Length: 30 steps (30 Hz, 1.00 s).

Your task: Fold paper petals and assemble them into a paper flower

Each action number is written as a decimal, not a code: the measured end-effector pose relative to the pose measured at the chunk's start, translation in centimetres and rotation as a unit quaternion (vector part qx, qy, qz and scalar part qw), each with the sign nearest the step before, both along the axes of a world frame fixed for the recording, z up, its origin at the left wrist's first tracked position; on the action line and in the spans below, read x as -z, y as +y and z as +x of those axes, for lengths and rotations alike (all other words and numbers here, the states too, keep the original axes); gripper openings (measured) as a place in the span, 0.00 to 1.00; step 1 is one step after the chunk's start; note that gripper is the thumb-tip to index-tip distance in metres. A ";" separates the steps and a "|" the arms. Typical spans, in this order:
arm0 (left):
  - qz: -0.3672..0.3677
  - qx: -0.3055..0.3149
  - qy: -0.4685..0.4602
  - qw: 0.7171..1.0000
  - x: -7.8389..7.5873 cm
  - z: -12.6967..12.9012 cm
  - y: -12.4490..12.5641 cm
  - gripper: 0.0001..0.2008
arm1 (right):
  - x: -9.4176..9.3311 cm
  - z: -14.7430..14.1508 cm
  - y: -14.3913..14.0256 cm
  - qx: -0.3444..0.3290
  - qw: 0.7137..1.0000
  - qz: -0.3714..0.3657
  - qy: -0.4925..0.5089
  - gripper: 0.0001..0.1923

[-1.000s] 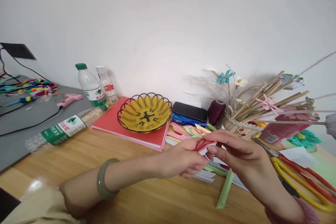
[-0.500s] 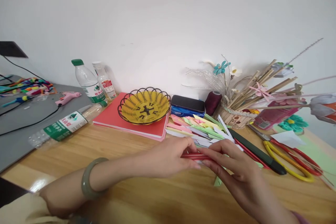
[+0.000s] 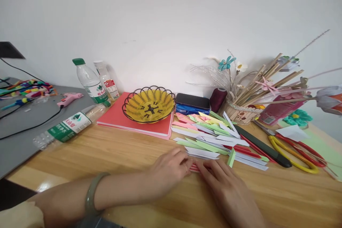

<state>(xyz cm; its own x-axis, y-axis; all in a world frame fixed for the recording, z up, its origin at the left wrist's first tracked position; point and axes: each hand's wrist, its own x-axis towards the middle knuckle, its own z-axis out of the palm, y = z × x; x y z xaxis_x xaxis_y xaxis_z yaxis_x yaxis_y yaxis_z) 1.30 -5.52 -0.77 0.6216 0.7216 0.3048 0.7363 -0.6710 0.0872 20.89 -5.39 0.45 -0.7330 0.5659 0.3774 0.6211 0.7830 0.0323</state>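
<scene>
A red folded paper strip [image 3: 195, 166] lies low at the tabletop between my two hands, its ends hidden under the fingers. My left hand [image 3: 171, 169], with a ring and a green bangle, has its curled fingers closed on the strip's left end. On the right end, my right hand [image 3: 226, 185] bears down with bent fingers held together. Just beyond the hands spreads a pile of folded paper strips [image 3: 205, 143] in white, green, pink and red. One green strip [image 3: 231, 157] sticks out beside my right fingers.
A yellow woven basket [image 3: 149, 107] sits on red paper sheets [image 3: 112, 115]. To the left lie a plastic bottle [image 3: 66, 128] and a pink glue gun [image 3: 70, 99]. A dark green cutter [image 3: 262, 146] and scissors [image 3: 294, 149] are at the right, before a stick-filled holder [image 3: 242, 114].
Both hands have come down and nearer to me, bringing the red strip from above the pile to the tabletop. More of the loose strips now show.
</scene>
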 end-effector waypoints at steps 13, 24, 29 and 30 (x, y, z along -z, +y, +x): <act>0.168 -0.011 0.161 0.972 1.5 0.0 -1.7 0.19 | 1.2 -0.3 -0.2 -0.013 0.978 0.198 -0.063 0.21; 0.119 0.001 0.132 0.984 1.7 -0.3 -1.4 0.19 | 1.4 -0.8 -0.1 -0.021 0.983 0.166 -0.072 0.23; 0.072 0.011 0.000 0.997 0.5 -1.1 -0.8 0.15 | 1.6 -0.6 -0.1 -0.022 0.984 0.161 -0.070 0.23; 0.044 0.010 -0.037 0.998 0.2 -1.2 -0.7 0.14 | 1.7 -0.5 -0.1 -0.021 0.985 0.161 -0.065 0.24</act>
<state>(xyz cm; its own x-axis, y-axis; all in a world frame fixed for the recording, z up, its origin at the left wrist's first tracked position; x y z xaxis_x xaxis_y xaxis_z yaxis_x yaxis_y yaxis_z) 0.15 -6.25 -0.98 0.6087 0.6780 0.4121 0.7171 -0.6924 0.0798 20.39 -5.47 -1.28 -0.8072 0.3999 0.4342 0.5624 0.7444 0.3599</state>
